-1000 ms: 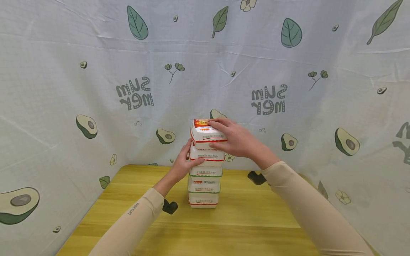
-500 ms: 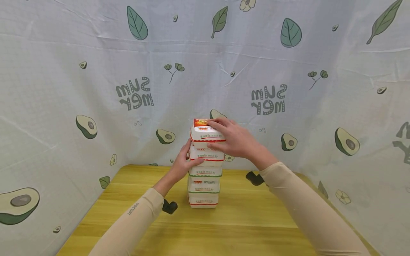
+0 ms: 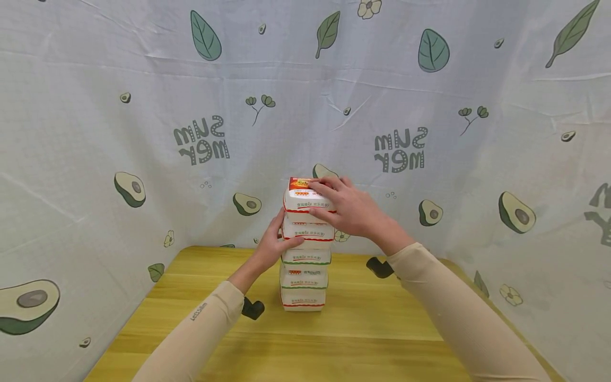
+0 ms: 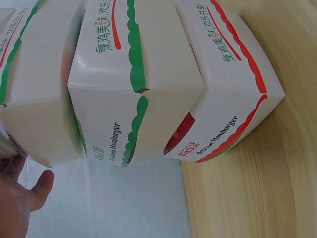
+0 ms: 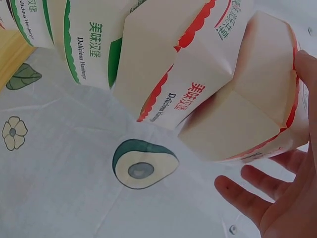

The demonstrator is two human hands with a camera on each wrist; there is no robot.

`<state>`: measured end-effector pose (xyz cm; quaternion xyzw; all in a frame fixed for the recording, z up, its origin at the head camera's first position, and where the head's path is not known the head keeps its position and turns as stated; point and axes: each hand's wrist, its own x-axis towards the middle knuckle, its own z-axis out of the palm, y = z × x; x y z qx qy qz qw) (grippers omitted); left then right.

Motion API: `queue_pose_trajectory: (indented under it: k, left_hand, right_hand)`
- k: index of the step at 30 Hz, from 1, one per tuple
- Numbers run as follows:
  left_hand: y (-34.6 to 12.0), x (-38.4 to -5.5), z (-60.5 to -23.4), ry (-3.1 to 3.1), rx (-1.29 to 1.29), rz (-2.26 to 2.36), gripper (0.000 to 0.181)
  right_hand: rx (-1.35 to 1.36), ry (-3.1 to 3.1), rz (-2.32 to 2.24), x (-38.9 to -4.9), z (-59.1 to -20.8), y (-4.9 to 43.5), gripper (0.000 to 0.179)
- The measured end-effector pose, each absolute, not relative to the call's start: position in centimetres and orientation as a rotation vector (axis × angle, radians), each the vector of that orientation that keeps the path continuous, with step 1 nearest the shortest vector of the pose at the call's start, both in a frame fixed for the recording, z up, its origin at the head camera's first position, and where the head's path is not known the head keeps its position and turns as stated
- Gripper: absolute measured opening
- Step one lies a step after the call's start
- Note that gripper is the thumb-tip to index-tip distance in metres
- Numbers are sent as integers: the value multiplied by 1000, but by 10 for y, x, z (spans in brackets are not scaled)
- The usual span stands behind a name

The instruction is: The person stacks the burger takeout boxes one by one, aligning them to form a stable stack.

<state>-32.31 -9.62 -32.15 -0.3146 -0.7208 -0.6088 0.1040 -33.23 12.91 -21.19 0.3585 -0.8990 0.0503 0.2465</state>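
Observation:
Several paper hamburger boxes stand in one tall stack. The top box (image 3: 305, 202), with a red edge line and a red picture on its lid, sits on a second red-lined box (image 3: 312, 233). My right hand (image 3: 358, 209) grips the top box from the right, thumb on its front and fingers over its lid. Lower on the left, my left hand (image 3: 271, 245) holds the second box, thumb across its front corner. Below are green-lined boxes (image 3: 304, 278) and a red-lined bottom box (image 3: 303, 301). In the right wrist view, the top box (image 5: 242, 111) looks tilted against the one beneath.
The stack stands on a yellow wooden table (image 3: 377, 329). Behind and beside it hangs a pale cloth (image 3: 296, 69) printed with avocados and leaves. A black fitting (image 3: 253, 309) shows at the left wrist, another black fitting (image 3: 380, 267) at the right.
My right hand and the top box have shifted slightly to the left. The left hand and the lower boxes stay in place.

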Motion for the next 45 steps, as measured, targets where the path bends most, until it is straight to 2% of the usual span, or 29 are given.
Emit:
queue_pose_trajectory:
  k: [20, 30, 37, 45]
  left_hand:
    - [-97, -328, -320, -2108, -947, -1876, 88]
    - [-96, -328, -320, -2103, -983, -1896, 86]
    - [-96, -352, -339, -2092, -965, -1894, 87]
    - [-96, -352, -342, -2044, -984, -1895, 85]
  right_hand:
    - [999, -2425, 176, -332, -210, 131, 70]
    - [1013, -2409, 172, -333, -209, 132, 71]
    - [1016, -2416, 168, -333, -208, 132, 72]
    - [1015, -2422, 166, -333, -209, 132, 73]
